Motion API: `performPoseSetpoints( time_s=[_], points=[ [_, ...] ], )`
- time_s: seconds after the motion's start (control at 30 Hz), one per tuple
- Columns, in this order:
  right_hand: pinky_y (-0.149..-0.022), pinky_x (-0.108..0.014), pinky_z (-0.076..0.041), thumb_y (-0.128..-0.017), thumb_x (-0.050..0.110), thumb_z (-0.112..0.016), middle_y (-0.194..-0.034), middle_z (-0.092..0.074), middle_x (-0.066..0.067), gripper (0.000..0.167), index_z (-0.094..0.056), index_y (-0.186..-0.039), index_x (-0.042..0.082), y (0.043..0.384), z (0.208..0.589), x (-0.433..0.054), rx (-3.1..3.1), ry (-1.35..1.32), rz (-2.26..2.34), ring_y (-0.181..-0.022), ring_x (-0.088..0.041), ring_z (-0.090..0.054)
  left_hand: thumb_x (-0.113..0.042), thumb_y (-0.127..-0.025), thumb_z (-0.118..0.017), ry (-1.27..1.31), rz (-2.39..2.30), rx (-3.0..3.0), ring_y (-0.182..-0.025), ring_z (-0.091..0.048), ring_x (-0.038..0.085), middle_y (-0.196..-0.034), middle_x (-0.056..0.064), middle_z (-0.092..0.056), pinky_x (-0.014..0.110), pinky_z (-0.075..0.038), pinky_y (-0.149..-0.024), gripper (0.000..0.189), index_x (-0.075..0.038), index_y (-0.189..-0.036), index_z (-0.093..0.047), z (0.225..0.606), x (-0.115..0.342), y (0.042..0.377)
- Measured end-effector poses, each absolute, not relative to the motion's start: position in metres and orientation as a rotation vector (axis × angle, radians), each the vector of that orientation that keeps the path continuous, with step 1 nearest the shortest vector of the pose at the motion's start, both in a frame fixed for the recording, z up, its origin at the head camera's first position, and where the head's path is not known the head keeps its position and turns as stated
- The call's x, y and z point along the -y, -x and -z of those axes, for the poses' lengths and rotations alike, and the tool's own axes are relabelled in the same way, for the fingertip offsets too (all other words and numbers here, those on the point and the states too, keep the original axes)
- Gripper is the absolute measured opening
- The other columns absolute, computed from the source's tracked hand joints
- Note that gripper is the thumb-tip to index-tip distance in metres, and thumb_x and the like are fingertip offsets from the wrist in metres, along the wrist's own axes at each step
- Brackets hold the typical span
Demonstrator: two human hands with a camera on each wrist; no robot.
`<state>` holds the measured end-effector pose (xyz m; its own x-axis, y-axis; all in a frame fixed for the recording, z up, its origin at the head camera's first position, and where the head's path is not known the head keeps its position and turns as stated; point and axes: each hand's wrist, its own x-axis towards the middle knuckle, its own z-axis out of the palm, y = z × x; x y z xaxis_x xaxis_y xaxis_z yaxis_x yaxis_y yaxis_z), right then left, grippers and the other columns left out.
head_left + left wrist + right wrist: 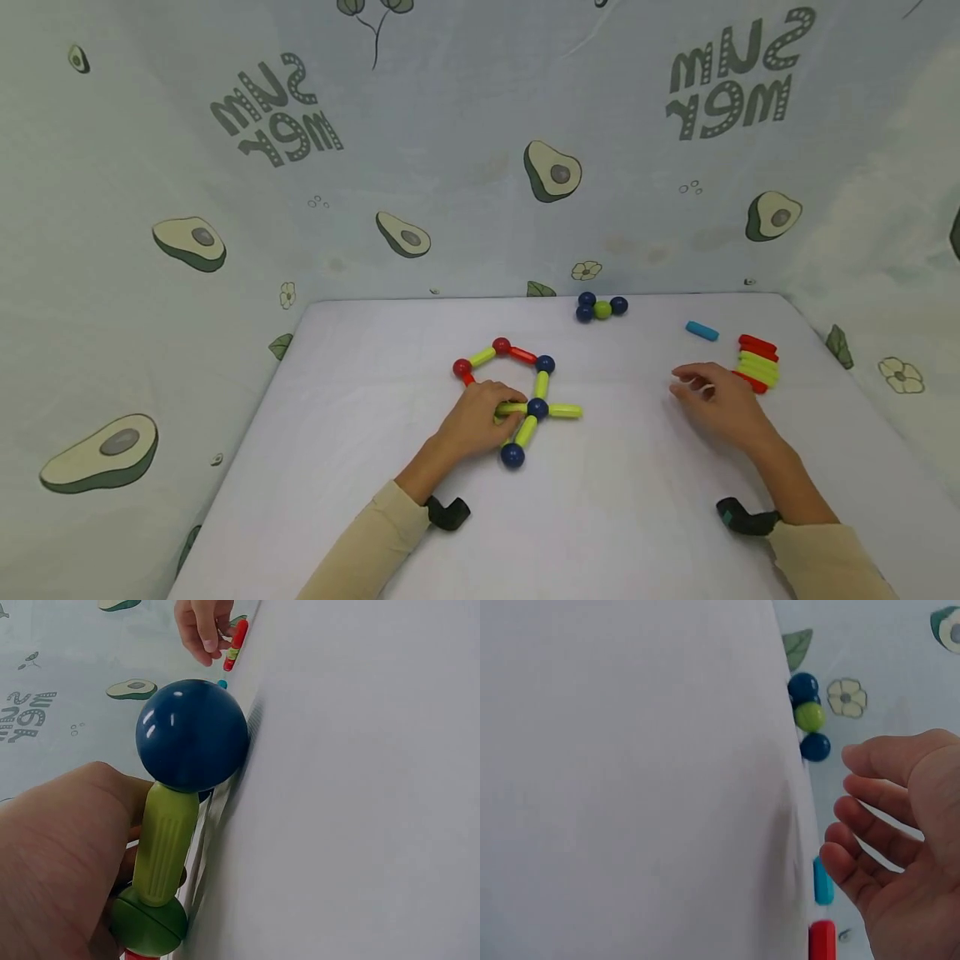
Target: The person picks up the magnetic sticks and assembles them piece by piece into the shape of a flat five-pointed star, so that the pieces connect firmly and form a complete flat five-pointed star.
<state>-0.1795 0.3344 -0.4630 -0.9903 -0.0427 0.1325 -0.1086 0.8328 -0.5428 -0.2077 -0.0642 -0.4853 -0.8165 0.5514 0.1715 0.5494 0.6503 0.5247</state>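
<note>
A ball-and-stick construction toy figure lies on the white table, a ring of red and yellow-green sticks with red balls [502,345] and blue balls [545,364] at its corners. My left hand [480,417] grips its near-left side, fingers around a yellow-green stick [513,409] by the central blue ball [537,408]. A loose-ended yellow-green stick [566,411] points right from that ball. In the left wrist view, a yellow-green stick [166,844] joins a blue ball [192,735] to a green ball [149,922] beside the palm. My right hand [723,406] hovers with relaxed fingers, holding nothing, near a row of sticks.
Red and yellow-green sticks [759,363] lie side by side at the right, with a blue stick [702,331] farther back. Blue balls [618,305] cluster around a green ball [602,310] near the table's back edge. A patterned cloth [480,233] hangs behind.
</note>
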Motion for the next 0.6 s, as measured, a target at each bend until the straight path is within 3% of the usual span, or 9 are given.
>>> performPoseSetpoints(
  time_s=[0.2,0.4,0.6],
  points=[
    [-0.066,-0.005,-0.037,-0.098,0.023,-0.071,-0.113,-0.066,-0.025,0.039,-0.063,-0.127,-0.002,0.172,0.464,-0.379,2.849,-0.011,-0.808,-0.099,-0.036,-0.057,-0.03,-0.098,-0.069,-0.958,-0.88,-2.858,-0.088,-0.057,0.007,-0.108,-0.007,-0.076,0.02,-0.047,-0.077,0.025,-0.02,-0.12,-0.076,0.488,0.065,0.207],
    [-0.063,-0.023,-0.044,-0.096,0.02,-0.07,-0.112,-0.059,-0.03,0.042,-0.061,-0.126,-0.007,0.162,0.468,-0.406,2.894,0.139,-0.735,-0.097,-0.041,-0.054,-0.03,-0.098,-0.069,-0.958,-0.869,-2.863,-0.09,-0.058,0.008,-0.108,-0.007,-0.076,0.02,-0.048,-0.079,0.025,-0.021,-0.12,-0.076,0.49,0.066,0.205],
    [-0.068,-0.041,-0.052,-0.094,0.014,-0.07,-0.11,-0.057,-0.033,0.045,-0.057,-0.127,-0.013,0.16,0.471,-0.412,2.932,0.149,-0.667,-0.096,-0.045,-0.053,-0.03,-0.098,-0.069,-0.952,-0.886,-2.86,-0.092,-0.059,0.008,-0.109,-0.006,-0.076,0.021,-0.049,-0.081,0.024,-0.021,-0.12,-0.076,0.491,0.067,0.205]
  ],
)
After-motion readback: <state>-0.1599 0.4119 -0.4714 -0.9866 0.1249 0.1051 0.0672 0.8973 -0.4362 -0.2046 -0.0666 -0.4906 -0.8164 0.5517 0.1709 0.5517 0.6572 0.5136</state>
